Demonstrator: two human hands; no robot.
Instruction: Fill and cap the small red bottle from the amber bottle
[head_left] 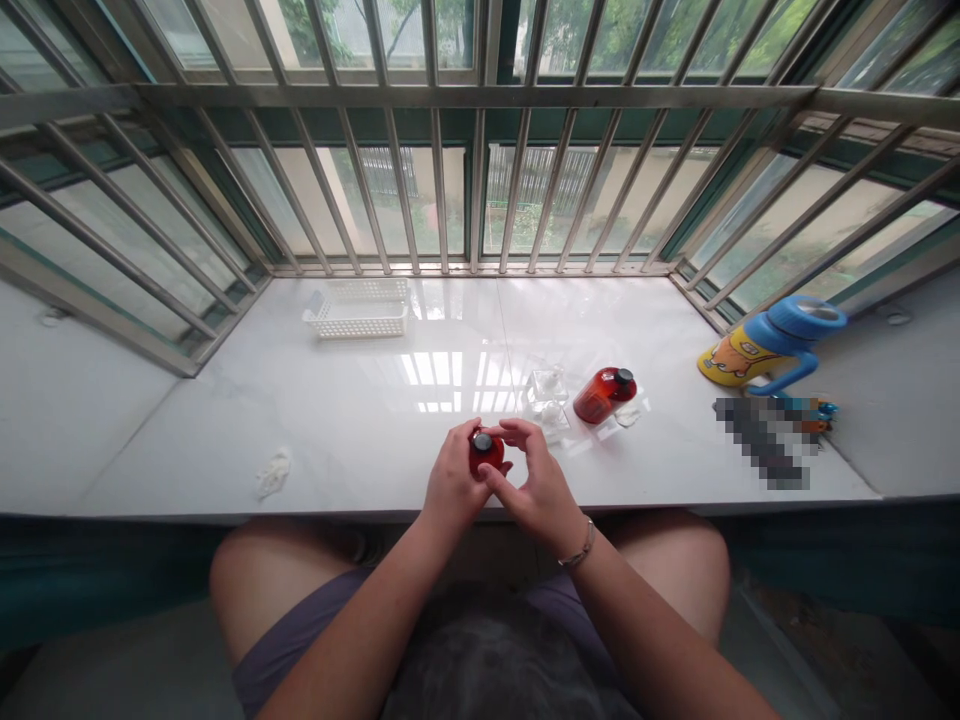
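Close to the front edge of the white counter, my left hand [457, 470] is wrapped around a small red bottle with a black cap [487, 455]. My right hand [536, 475] curves around the bottle's other side. Its thumb tip is at the bottle's lower part and its index finger reaches over near the cap, with a gap between palm and bottle. A second red bottle with a black cap [602, 396] stands tilted in view to the right. Beside it are clear, glass-like containers [546, 390], their exact kind hard to make out.
A white perforated basket [360, 312] lies at the back left. Crumpled white tissue [273, 475] rests at the front left. A blue and yellow water bottle [765, 345] stands at the right, behind a blurred-out item [765, 440]. Metal window bars [480, 190] border the counter's back.
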